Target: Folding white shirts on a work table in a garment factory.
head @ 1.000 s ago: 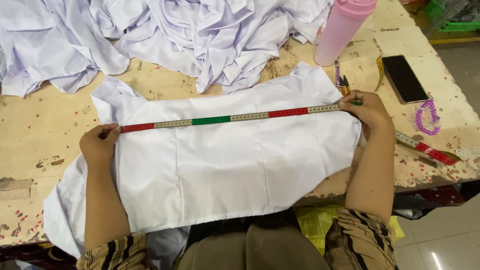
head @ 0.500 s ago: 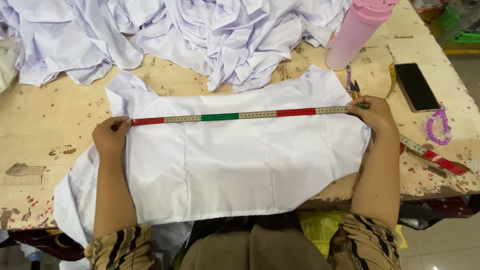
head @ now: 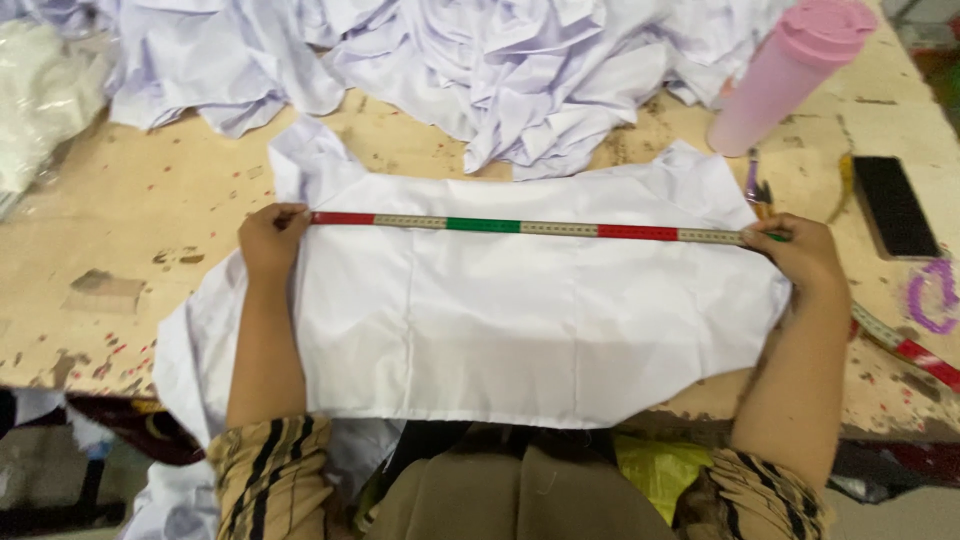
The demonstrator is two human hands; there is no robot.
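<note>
Two hands pull a measuring tape [head: 530, 228] taut across a flat white garment [head: 520, 320] spread on the desk [head: 150, 210]; the left hand [head: 270, 240] is closed, pinching the tape's red left end at the garment's left edge; the right hand [head: 805, 255] is closed over the tape's right end at the garment's right edge; the tape, banded red, pale and green, runs straight from left to right just below the garment's far edge; the garment's near hem hangs slightly over the near edge of the desk.

The desk is pale bare wood, scuffed, stained and flecked with red spots, with chipped patches near its left side; a heap of crumpled white garments [head: 480, 70] covers its far part; a pink tumbler [head: 790, 75] stands at the far right, just beyond the garment's corner; a black phone [head: 890, 205] lies flat at the right; a purple coiled cord [head: 930, 295] lies near it; a second stretch of tape [head: 910, 350] trails toward the right near edge; a clear plastic bag [head: 40, 100] lies at the far left; below the near edge, the floor is dim.
</note>
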